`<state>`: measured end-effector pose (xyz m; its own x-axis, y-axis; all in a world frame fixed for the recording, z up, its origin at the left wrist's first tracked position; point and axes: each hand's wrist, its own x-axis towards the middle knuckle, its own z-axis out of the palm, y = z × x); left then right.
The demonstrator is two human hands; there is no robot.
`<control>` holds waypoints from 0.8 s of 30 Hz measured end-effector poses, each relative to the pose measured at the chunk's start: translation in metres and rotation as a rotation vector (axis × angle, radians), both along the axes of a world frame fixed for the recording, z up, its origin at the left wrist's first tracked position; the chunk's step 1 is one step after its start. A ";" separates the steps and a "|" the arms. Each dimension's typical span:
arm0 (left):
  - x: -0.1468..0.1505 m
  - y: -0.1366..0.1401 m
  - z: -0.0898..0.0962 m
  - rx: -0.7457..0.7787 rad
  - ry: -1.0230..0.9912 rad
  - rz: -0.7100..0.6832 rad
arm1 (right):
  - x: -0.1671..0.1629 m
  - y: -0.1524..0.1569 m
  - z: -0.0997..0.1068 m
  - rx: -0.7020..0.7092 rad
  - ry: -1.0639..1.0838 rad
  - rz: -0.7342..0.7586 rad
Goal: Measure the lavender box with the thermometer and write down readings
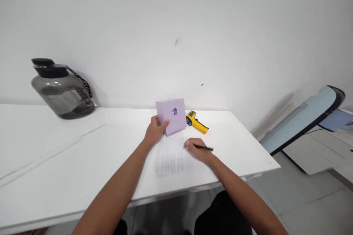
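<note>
My left hand (156, 130) grips the lower left side of a lilac box (176, 119) with a dark purple horse-head mark on its face. The box is tilted, just beyond the top of a sheet of paper (168, 158) that bears faint rows of writing, too blurred to read. A black pen (203, 147) sits in my right hand (197, 147), whose fingers are closed round it at the paper's right edge. The pen's tip is hidden by the fingers. Right behind the box lies a yellow and black infrared thermometer (198, 123).
A large grey translucent water jug (64, 93) with a black lid and strap stands at the back left against the white wall (176, 25). The white table (82, 161) ends at the right, where a pale blue board with a dark rim (300, 117) leans beyond it.
</note>
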<state>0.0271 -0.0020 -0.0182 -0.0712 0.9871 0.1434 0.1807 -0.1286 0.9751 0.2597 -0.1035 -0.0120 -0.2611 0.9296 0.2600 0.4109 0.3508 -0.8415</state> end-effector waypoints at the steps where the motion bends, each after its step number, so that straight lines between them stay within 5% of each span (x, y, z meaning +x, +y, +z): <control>1: 0.000 0.000 0.000 0.002 0.004 0.000 | -0.003 0.002 -0.003 -0.080 0.073 0.014; 5: 0.000 -0.002 0.002 -0.002 0.032 0.001 | -0.005 0.011 -0.007 -0.246 0.223 -0.051; 10: 0.000 -0.004 0.003 0.008 0.011 -0.012 | -0.005 0.009 -0.001 -0.198 0.047 -0.085; 24: 0.001 -0.001 0.001 -0.002 0.044 -0.005 | -0.007 0.010 -0.001 -0.218 0.020 -0.037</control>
<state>0.0277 -0.0035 -0.0174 -0.0598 0.9877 0.1442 0.2232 -0.1276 0.9664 0.2524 -0.0935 -0.0131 -0.2225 0.9733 0.0569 0.4025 0.1449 -0.9039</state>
